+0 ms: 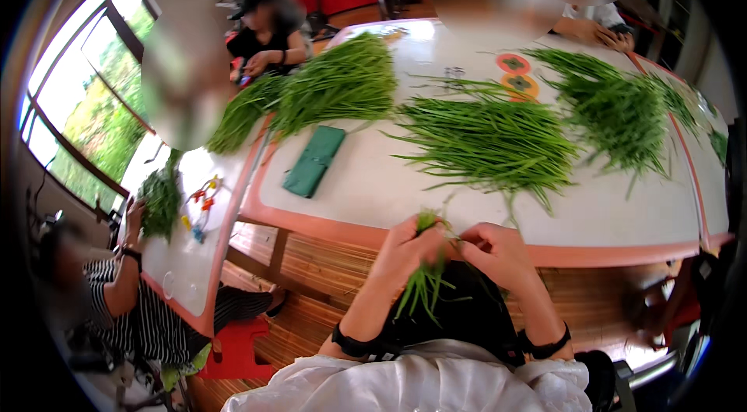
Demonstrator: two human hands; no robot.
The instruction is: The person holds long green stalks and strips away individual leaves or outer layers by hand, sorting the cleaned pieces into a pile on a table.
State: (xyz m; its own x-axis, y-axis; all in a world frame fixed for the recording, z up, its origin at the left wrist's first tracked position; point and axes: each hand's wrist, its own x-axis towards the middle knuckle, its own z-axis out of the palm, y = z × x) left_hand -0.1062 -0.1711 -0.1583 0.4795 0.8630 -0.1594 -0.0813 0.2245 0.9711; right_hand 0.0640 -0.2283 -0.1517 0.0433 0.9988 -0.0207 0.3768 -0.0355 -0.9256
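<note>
Just off the near edge of the table, my left hand is closed around a small bunch of garlic chives. Its green blades hang down below my fingers and stick out a little above them. My right hand is beside it, thumb and fingers pinched together close to the bunch's side. What lies between those fingertips is too small and blurred to make out. Beyond my hands, a large heap of chives is spread on the table, its blades lying roughly crosswise.
The white table has a pink rim. On it lie a green wallet, another heap of chives at far left and loose greens at right. Co-workers sit around; one at left touches greens. A red stool stands below.
</note>
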